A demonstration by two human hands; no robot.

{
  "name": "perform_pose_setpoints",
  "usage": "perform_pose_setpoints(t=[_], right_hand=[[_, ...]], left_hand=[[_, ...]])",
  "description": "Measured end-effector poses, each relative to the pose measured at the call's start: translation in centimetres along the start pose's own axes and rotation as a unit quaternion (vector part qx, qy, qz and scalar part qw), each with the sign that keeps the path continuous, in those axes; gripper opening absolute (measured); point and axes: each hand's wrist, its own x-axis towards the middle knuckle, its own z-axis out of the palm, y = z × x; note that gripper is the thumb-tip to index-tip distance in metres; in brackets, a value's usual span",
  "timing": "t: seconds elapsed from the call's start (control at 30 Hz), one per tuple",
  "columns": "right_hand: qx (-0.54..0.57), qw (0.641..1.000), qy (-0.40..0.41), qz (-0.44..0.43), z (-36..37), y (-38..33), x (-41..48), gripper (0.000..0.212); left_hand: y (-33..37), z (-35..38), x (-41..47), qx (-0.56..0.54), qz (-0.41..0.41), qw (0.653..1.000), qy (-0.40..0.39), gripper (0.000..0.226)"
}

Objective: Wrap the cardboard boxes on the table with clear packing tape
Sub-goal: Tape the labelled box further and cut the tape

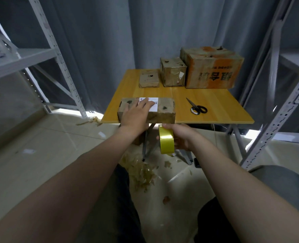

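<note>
A flat cardboard box with a white label lies at the front left edge of the wooden table. My left hand rests flat on its top, fingers spread over the label. Just below the table edge, my right hand grips a roll of yellowish tape, held upright close to the box's front face. Three more boxes stand at the back of the table: a small flat one, a cube-shaped one and a large orange-printed one.
Black-handled scissors lie on the table right of the box. Scraps of used tape litter the floor under the table. Metal shelving frames stand at left and right. A grey curtain hangs behind.
</note>
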Motion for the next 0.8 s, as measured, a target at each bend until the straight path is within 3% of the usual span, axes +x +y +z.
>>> perform_pose_setpoints(t=[0.17,0.37,0.47,0.8], right_hand=[[0.040,0.999,-0.007,-0.027,0.2,0.0,-0.3,0.046],[0.080,0.995,0.006,-0.062,0.7,-0.4,-2.1,0.044],[0.122,0.988,0.019,-0.089,0.9,-1.8,-3.2,0.045],[0.089,0.958,0.072,-0.264,0.0,-11.1,-2.3,0.033]], left_hand=[[-0.2,0.0,1.2,0.041,0.006,0.998,0.053,0.075],[-1.6,-1.4,1.2,0.067,0.039,0.994,0.074,0.075],[-2.4,-3.0,1.7,0.083,0.053,0.994,0.045,0.076],[-4.4,-6.8,7.9,-0.081,0.034,0.996,0.027,0.075]])
